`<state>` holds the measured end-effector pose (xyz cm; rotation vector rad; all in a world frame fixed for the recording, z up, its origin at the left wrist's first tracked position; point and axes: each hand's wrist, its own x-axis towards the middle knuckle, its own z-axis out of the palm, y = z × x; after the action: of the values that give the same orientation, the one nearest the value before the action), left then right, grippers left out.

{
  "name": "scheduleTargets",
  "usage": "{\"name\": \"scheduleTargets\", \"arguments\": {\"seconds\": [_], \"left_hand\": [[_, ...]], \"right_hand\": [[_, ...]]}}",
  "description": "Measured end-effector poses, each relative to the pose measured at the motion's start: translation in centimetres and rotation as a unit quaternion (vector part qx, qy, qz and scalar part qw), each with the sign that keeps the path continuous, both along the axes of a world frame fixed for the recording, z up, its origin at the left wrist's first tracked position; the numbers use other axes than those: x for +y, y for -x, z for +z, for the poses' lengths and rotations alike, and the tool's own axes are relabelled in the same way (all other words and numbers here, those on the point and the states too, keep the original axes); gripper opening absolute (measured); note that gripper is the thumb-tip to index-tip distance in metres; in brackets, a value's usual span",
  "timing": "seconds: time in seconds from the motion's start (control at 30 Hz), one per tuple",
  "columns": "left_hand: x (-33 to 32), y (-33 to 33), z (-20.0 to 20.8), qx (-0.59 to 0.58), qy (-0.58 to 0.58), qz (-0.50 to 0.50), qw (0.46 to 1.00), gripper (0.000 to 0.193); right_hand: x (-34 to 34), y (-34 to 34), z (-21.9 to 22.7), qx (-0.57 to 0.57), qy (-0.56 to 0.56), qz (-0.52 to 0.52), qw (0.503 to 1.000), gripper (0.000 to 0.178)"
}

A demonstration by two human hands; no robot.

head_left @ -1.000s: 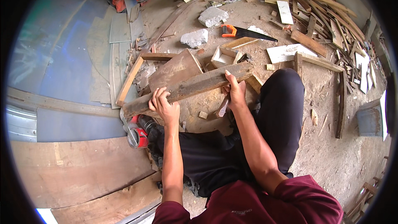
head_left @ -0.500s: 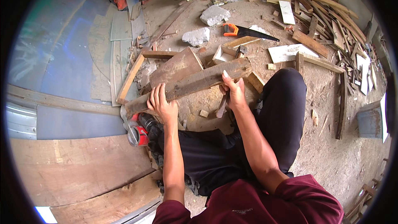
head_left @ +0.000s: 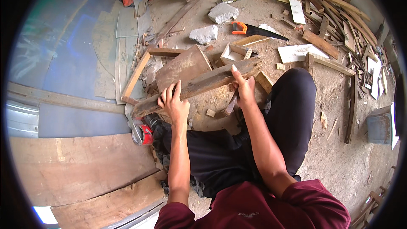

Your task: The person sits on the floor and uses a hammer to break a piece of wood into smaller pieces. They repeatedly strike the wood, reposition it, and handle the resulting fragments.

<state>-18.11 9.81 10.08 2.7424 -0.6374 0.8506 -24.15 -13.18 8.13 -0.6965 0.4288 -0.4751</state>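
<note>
A long, weathered wooden beam lies slantwise across both my hands, its right end higher in the picture. My left hand grips it nearer the left end, fingers over its top. Close to the right end, my right hand holds the beam, thumb stretched along its face. A short wooden handle-like piece sticks out below that same hand. Small dark metal shows just past the beam's far edge; I cannot tell whether it joins the handle. Beneath the beam sits a brown board.
An orange-handled saw lies beyond, near two pale stone chunks. A small open wooden box is behind the beam. Scrap wood piles up at far right. A red can stands by my foot; a grey bin is at right.
The fingers of my left hand have shifted and spread on the beam. The beam has turned slightly, and less of the dark metal shows behind it.
</note>
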Motion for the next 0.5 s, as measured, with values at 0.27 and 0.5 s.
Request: {"name": "scheduleTargets", "arguments": {"seconds": [0.27, 0.5], "left_hand": [[-1.0, 0.4, 0.5, 0.061, -0.005, -0.022, 0.998, 0.071], [-1.1, 0.1, 0.0, 0.086, -0.008, -0.039, 0.995, 0.069]], "right_hand": [[-0.7, 0.0, -2.2, 0.019, -0.069, -0.014, 0.997, 0.023], [-1.1, -0.4, -4.2, 0.066, -0.102, -0.019, 0.992, 0.026]]}}
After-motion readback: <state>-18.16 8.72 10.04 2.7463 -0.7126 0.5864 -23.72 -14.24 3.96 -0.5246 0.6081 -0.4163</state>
